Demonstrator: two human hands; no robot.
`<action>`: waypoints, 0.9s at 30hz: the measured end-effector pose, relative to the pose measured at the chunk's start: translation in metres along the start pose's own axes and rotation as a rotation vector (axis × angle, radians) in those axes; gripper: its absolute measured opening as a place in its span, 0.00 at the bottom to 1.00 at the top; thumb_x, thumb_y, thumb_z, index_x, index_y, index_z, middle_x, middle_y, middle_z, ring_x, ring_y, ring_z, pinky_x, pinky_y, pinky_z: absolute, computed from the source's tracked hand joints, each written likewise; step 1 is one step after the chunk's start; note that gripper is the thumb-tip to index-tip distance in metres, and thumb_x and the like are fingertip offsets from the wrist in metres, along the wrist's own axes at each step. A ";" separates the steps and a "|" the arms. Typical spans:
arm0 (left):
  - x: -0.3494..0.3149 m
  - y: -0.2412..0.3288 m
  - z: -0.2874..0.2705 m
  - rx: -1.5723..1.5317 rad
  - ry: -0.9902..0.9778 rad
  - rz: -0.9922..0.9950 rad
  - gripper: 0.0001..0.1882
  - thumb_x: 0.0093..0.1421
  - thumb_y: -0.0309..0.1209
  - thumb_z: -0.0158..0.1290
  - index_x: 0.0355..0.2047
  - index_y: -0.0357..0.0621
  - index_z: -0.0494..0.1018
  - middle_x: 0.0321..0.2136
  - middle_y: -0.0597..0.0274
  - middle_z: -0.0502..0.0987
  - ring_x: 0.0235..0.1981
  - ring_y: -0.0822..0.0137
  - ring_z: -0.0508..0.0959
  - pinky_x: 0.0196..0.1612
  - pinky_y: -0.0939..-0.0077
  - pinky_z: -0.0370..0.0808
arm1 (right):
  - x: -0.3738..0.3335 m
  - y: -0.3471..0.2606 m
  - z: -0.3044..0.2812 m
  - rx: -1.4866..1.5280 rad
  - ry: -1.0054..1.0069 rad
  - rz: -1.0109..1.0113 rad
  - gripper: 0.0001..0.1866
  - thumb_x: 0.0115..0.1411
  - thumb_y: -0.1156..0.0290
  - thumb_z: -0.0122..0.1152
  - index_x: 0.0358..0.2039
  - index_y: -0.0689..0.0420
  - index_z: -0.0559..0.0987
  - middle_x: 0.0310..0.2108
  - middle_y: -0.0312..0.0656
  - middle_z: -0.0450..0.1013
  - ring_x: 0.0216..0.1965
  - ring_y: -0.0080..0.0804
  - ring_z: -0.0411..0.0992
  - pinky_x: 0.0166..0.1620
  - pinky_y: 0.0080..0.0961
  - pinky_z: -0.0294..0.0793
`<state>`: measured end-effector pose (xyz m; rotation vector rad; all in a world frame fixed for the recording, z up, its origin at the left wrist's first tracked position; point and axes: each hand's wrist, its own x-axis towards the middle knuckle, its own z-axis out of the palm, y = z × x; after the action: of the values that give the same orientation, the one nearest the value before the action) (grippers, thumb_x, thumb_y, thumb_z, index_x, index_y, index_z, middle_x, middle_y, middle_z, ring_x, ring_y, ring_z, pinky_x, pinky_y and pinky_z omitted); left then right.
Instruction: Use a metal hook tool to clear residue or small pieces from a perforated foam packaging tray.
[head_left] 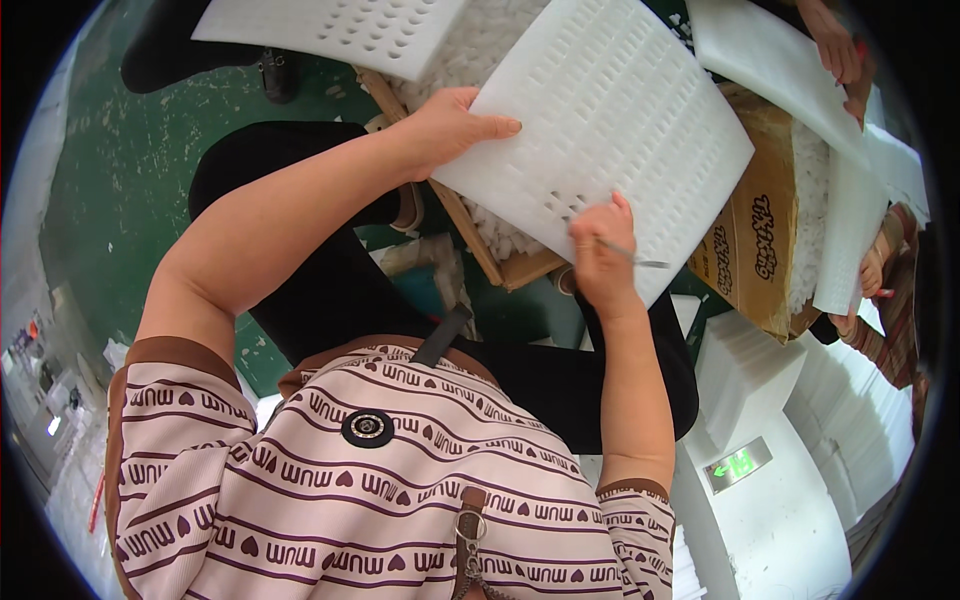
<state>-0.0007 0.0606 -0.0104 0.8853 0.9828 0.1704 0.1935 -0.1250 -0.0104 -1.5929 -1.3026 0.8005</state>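
Observation:
A white foam sheet (620, 110) with rows of cut slots lies tilted in front of me, over an open box of small white foam bits. My left hand (445, 130) grips its left edge, thumb on top and fingers underneath. Close above the sheet's near edge, my right hand (605, 250) is closed around a slim grey metal tool (645, 262); its exact kind is unclear, and the hand is slightly blurred. Several dark open holes (563, 204) show in the sheet beside the right hand.
A brown cardboard box (760, 225) of foam bits stands to the right. Another slotted sheet (345, 30) is at the far left. Other people's hands (835, 50) hold a white sheet at the far right. White foam blocks (745, 370) stand near right, by a lit green sign (738, 465).

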 end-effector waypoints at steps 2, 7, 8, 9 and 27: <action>0.001 -0.001 0.000 -0.004 -0.005 0.007 0.19 0.55 0.29 0.59 0.45 0.33 0.71 0.34 0.50 0.79 0.30 0.64 0.81 0.34 0.75 0.80 | 0.001 -0.002 0.009 -0.227 -0.057 -0.091 0.13 0.62 0.74 0.49 0.19 0.55 0.69 0.21 0.32 0.63 0.26 0.28 0.57 0.64 0.42 0.52; -0.001 0.000 -0.002 -0.003 0.011 0.003 0.19 0.55 0.29 0.59 0.45 0.32 0.71 0.34 0.49 0.79 0.30 0.64 0.81 0.34 0.75 0.80 | -0.002 -0.007 -0.002 -0.055 -0.026 -0.059 0.13 0.62 0.74 0.49 0.19 0.55 0.69 0.21 0.32 0.64 0.26 0.28 0.58 0.64 0.42 0.52; -0.001 -0.001 -0.003 -0.002 0.016 -0.002 0.18 0.55 0.29 0.59 0.45 0.32 0.71 0.34 0.49 0.79 0.30 0.64 0.81 0.34 0.75 0.80 | -0.002 -0.008 -0.004 0.040 -0.006 -0.030 0.13 0.62 0.74 0.49 0.19 0.55 0.69 0.21 0.32 0.64 0.26 0.28 0.58 0.64 0.41 0.53; -0.002 0.000 -0.003 -0.003 0.017 -0.002 0.18 0.55 0.29 0.59 0.45 0.32 0.71 0.34 0.49 0.79 0.30 0.64 0.81 0.34 0.75 0.80 | -0.004 -0.010 -0.005 0.040 -0.007 -0.030 0.13 0.62 0.74 0.49 0.19 0.55 0.69 0.21 0.32 0.64 0.26 0.28 0.58 0.64 0.41 0.53; -0.002 -0.001 -0.002 -0.018 0.013 -0.025 0.18 0.56 0.29 0.59 0.44 0.32 0.72 0.35 0.49 0.79 0.32 0.63 0.81 0.35 0.74 0.80 | -0.002 -0.019 -0.002 0.254 0.043 0.107 0.11 0.61 0.74 0.50 0.21 0.55 0.71 0.24 0.33 0.67 0.28 0.28 0.62 0.64 0.40 0.49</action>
<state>-0.0038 0.0600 -0.0101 0.8557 1.0028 0.1643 0.1873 -0.1270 0.0075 -1.4764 -1.0466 0.9519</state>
